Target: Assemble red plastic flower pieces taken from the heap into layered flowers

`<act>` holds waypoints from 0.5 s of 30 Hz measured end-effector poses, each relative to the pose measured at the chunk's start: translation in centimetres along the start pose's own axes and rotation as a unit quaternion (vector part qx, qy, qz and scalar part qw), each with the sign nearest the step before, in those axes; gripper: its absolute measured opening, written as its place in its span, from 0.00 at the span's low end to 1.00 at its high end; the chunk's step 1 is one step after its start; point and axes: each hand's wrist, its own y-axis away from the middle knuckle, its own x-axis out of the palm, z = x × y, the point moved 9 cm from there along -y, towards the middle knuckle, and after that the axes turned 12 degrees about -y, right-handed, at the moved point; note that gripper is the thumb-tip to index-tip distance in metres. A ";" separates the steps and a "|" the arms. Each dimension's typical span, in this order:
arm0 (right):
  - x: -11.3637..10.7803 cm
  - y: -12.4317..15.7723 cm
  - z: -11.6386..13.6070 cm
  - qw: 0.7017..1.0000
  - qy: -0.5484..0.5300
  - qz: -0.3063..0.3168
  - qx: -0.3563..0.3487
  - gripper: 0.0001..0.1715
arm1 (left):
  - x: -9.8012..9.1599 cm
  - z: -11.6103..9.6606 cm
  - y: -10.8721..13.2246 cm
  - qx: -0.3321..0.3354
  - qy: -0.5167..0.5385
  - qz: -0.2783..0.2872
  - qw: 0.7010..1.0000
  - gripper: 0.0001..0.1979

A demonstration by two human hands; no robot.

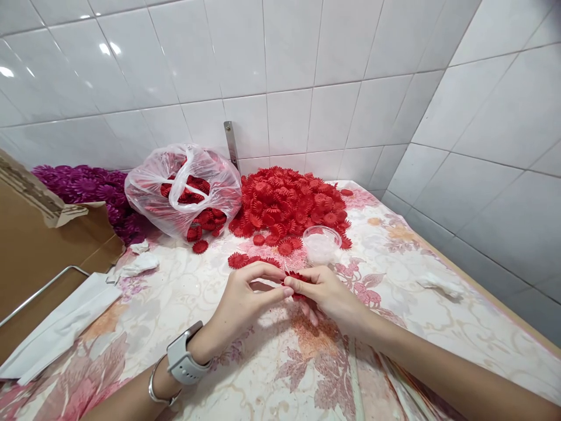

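Above the middle of the table, my left hand [245, 290] and my right hand [326, 287] meet around a small red fabric flower [293, 277]. The thumb and fingers of the right hand pinch it, and the left fingertips press at its left edge. Fingers cover most of the flower. Just beyond the hands a few loose red flowers [239, 260] lie on the cloth. A clear plastic tub [322, 242] with something whitish in it stands behind the right hand. Further back rises a large heap of red flowers [291, 202].
A tied clear plastic bag [184, 193] of red flowers sits left of the heap, with purple flowers [94, 190] beyond it. A cardboard box [56, 251] and white paper [61, 327] are at the left. Crumpled tissue [440, 285] lies at right on the floral tablecloth [272, 386]. Tiled walls enclose the table.
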 end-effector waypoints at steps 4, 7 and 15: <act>0.5 0.0 -0.1 0.999 0.016 0.045 0.015 0.24 | 0.1 -0.4 -0.1 0.025 -0.043 0.017 0.999 0.04; 0.7 0.0 0.0 0.997 0.025 0.069 0.017 0.22 | 0.1 -0.4 -0.1 0.028 -0.057 0.016 0.998 0.04; 1.3 0.2 1.4 0.994 0.039 0.103 0.000 0.14 | 0.6 1.9 -0.3 -0.088 0.132 0.044 0.986 0.02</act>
